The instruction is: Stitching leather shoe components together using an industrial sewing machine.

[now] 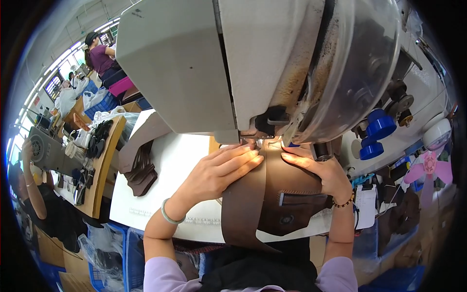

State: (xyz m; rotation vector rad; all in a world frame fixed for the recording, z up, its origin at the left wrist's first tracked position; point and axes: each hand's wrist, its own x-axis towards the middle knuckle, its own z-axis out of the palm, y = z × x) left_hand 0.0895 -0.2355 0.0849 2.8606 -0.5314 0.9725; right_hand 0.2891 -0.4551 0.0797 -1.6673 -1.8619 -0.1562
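Under the head of a large grey-white sewing machine (177,73), two brown leather-like pieces lie side by side on the white work surface. My left hand (211,176) lies flat with fingers stretched over the long plain strip (243,202), fingertips close to the needle area. My right hand (333,177) rests on the right edge of the wider brown panel (287,177), thumb stretched out and other fingers partly hidden by the machine. That panel has a stitched slot and a small round mark near its lower end. The strip's lower end hangs over the table's front edge.
A fanned stack of brown pieces (141,170) lies left on the white table (182,165). Blue knobs (379,127) and a pink fan (429,168) are at right. Blue crates (104,258) stand below left. Co-workers (99,58) are in the left background.
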